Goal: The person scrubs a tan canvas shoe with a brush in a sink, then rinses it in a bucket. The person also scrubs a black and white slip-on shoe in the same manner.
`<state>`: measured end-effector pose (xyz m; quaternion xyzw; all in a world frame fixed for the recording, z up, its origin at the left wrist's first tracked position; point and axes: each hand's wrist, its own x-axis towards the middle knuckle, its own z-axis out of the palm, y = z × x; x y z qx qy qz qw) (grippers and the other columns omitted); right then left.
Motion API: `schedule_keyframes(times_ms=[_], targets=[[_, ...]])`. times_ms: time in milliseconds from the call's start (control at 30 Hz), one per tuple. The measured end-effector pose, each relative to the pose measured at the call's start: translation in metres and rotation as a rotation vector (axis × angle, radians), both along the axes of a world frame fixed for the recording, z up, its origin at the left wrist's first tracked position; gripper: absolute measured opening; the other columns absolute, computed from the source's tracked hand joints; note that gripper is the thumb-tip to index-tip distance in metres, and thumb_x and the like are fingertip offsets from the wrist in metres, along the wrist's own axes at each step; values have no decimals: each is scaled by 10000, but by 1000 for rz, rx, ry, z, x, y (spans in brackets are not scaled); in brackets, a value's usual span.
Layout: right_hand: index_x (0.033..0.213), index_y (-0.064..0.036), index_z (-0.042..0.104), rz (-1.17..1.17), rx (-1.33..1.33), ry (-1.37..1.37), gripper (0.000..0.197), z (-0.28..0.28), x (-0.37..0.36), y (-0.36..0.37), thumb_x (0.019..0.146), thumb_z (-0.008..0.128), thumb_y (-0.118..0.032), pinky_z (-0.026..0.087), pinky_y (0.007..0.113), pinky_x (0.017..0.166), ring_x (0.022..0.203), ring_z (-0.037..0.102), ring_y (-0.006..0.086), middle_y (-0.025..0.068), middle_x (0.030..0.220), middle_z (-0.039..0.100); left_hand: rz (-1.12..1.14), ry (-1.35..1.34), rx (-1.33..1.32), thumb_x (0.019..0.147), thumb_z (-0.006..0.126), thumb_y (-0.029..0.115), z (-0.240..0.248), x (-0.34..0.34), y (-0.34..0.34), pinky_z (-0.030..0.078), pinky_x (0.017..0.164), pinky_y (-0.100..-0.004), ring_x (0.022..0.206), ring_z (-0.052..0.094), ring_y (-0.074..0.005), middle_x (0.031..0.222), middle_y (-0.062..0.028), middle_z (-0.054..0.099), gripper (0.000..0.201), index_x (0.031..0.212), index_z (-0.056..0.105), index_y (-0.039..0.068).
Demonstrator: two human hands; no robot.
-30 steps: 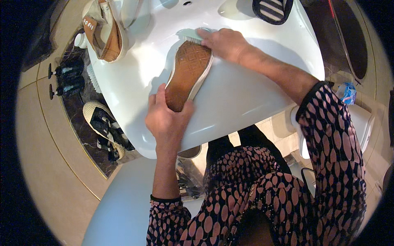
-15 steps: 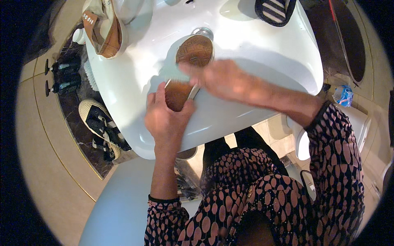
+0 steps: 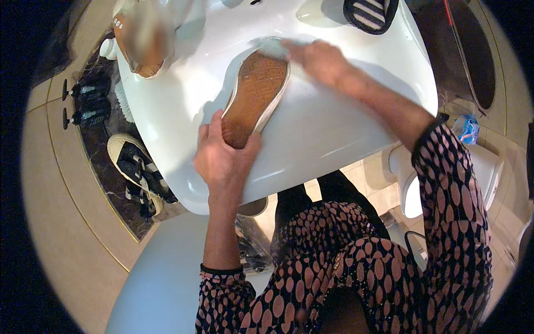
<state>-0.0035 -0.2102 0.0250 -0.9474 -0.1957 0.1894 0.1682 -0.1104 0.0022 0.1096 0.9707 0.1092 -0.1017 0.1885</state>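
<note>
One brown-soled shoe was turned sole up in a white sink. The left hand had its grip clamped round the near end; the right hand, blurred, had its grip wrapped on a pale brush at the far end. A tan-and-white shoe sat at the sink's upper left, and a striped black-and-white item at its upper right. Black-and-cream shoes lay on the dark worktop to the left.

Our left hand grips at near left; our right, blurred hand, apparently clenched, is farther right.
</note>
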Motion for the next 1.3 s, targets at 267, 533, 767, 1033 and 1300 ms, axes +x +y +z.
schedule_keyframes(times_ms=[267,533,767,1033,1300], targets=[[1353,-240,361,161,151,47,461,28,-58,39,933,342,-428,520,398,593,669,638,243,143,745,631,24,-21,0,594,748,312,-8,-7,11,481,787,-374,882,603,-290,965,-132,595,620,1125,559,54],[1350,-192,365,133,357,-99,438,18,-61,41,939,382,-343,511,403,595,589,607,282,174,675,593,-14,-74,22,571,725,326,-14,-6,11,488,746,-386,849,598,-298,948,-121,572,647,1128,548,48],[1343,-204,387,-95,-125,-23,438,0,8,-18,944,361,-383,498,400,749,745,623,264,171,749,616,-194,-50,-46,624,747,285,-2,-2,20,459,837,-351,896,590,-270,967,-112,598,726,1236,469,10],[1275,-191,466,-92,550,146,401,54,-42,14,916,424,-364,505,435,670,682,627,323,172,777,631,429,402,-1019,797,574,390,0,16,39,474,663,-258,780,585,-170,914,-129,597,593,1157,503,-76],[1290,-174,460,-151,249,-61,394,3,-3,33,923,444,-314,479,429,687,739,615,319,190,755,611,575,506,-1358,871,386,474,2,24,34,464,411,-278,600,612,-231,834,-181,618,559,1146,482,-3]])
